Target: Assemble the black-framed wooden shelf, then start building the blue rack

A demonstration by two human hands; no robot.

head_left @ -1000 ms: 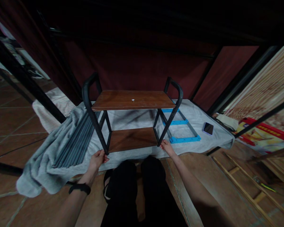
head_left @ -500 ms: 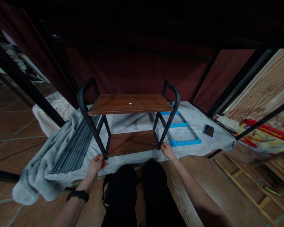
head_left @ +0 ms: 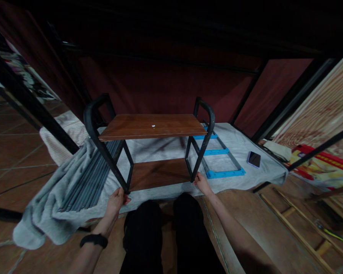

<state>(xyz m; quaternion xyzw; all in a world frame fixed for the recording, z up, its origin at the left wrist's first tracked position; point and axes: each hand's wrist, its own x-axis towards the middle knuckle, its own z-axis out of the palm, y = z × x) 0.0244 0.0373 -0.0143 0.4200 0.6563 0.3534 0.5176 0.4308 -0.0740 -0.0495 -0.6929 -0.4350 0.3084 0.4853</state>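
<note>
A small two-shelf rack (head_left: 153, 127) with brown wooden boards and a black metal frame stands on a grey cloth (head_left: 160, 148) on the floor. A tiny white speck lies on its top board. My left hand (head_left: 116, 199) grips the foot of the near left leg, fingers curled round it. On the other side, my right hand (head_left: 200, 182) is closed on the foot of the near right leg. My dark-trousered knees sit between my arms, just in front of the rack.
Several grey metal rods (head_left: 88, 179) lie on the cloth left of the rack. A blue-cornered frame (head_left: 220, 160) and a phone (head_left: 254, 159) lie to the right. Wooden slats (head_left: 297, 232) rest on the tiled floor at right. Dark bed-frame bars cross overhead.
The rack has tipped and shifted slightly toward the left; both hands stay closed on its front feet.
</note>
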